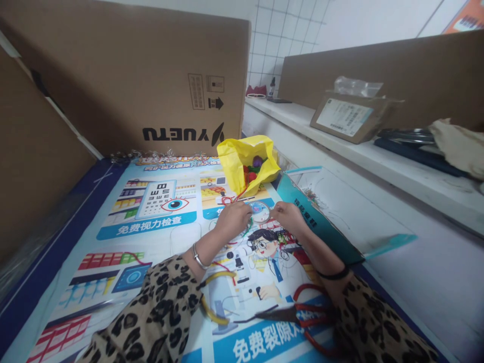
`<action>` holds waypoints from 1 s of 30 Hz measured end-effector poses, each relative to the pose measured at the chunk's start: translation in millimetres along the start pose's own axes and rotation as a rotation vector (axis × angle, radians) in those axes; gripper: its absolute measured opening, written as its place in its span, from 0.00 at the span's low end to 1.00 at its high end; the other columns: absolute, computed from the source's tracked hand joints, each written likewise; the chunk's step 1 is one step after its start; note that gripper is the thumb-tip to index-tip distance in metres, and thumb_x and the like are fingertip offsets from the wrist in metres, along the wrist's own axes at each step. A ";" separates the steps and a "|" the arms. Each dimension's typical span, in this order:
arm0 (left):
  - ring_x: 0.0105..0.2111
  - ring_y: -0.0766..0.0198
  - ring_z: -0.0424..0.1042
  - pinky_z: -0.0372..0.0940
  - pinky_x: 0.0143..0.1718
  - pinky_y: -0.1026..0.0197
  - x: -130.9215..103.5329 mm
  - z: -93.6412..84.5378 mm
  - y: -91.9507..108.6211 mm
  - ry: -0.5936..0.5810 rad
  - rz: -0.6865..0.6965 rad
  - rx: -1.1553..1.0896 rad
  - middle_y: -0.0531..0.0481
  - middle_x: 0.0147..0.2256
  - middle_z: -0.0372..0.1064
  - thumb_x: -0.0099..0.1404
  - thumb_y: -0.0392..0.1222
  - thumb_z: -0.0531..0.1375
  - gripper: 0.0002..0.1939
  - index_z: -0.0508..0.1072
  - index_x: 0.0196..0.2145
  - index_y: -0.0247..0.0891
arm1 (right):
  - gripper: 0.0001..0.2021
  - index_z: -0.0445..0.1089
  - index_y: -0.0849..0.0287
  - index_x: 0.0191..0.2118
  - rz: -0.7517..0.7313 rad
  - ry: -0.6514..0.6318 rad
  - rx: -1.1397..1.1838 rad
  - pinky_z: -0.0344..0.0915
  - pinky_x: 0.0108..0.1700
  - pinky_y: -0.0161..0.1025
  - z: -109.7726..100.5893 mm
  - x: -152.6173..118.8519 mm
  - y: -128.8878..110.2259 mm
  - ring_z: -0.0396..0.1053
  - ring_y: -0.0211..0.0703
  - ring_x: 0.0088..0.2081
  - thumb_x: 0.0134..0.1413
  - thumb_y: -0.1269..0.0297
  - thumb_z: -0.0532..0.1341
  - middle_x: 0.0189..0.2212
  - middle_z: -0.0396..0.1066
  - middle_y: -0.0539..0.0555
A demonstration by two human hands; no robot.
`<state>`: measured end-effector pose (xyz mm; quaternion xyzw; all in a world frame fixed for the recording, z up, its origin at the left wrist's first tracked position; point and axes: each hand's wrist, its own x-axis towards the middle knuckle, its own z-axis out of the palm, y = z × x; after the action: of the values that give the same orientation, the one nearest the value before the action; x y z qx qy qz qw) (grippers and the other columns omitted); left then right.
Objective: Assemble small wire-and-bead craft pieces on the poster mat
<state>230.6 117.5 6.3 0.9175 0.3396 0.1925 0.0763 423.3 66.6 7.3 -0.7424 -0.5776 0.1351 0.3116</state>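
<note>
Over the middle of the printed sheet, my left hand (233,219) is closed, fingertips pinched at the near left edge of a small round clear dish (260,212). A green thread (248,229) hangs at those fingertips. My right hand (290,218) is pinched just right of the dish; whatever lies between its fingers is too small to make out. Small colourful bits show inside the dish. Close to my forearms lie red-handled scissors (278,314) and a yellow-handled tool (217,315), its head partly hidden by my left sleeve.
Behind the dish stands an open yellow bag (232,160) holding red, purple and green balls, with red cord (229,199) trailing out. A teal box (321,222) is at the right, beneath a white shelf (393,166). Large cardboard (124,75) walls the back and left.
</note>
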 end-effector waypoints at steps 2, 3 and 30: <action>0.39 0.60 0.67 0.61 0.40 0.60 -0.2 0.8 0.2 0.002 0.006 -0.002 0.48 0.34 0.69 0.64 0.38 0.49 0.13 0.73 0.37 0.40 | 0.08 0.58 0.58 0.16 0.004 -0.016 0.031 0.49 0.23 0.33 0.1 0.1 3.0 0.54 0.35 0.21 0.37 0.62 0.55 0.13 0.57 0.46; 0.39 0.60 0.67 0.61 0.41 0.60 -0.4 1.1 0.7 0.000 0.011 -0.001 0.47 0.34 0.69 0.63 0.37 0.49 0.13 0.73 0.38 0.40 | 0.09 0.57 0.58 0.15 0.007 -0.024 0.049 0.49 0.23 0.33 0.4 -0.1 4.4 0.54 0.35 0.20 0.37 0.62 0.55 0.13 0.56 0.45; 0.39 0.55 0.59 0.57 0.39 0.52 -7.2 7.0 30.3 -0.045 0.073 0.069 0.45 0.37 0.59 0.66 0.47 0.45 0.17 0.69 0.45 0.46 | 0.10 0.58 0.59 0.15 0.130 -0.092 0.446 0.48 0.21 0.33 6.4 1.2 16.5 0.50 0.32 0.18 0.34 0.60 0.58 0.12 0.54 0.43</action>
<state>246.5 89.7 5.9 0.9355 0.3105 0.1625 0.0451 432.8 67.3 -7.6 -0.6837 -0.4981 0.3128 0.4320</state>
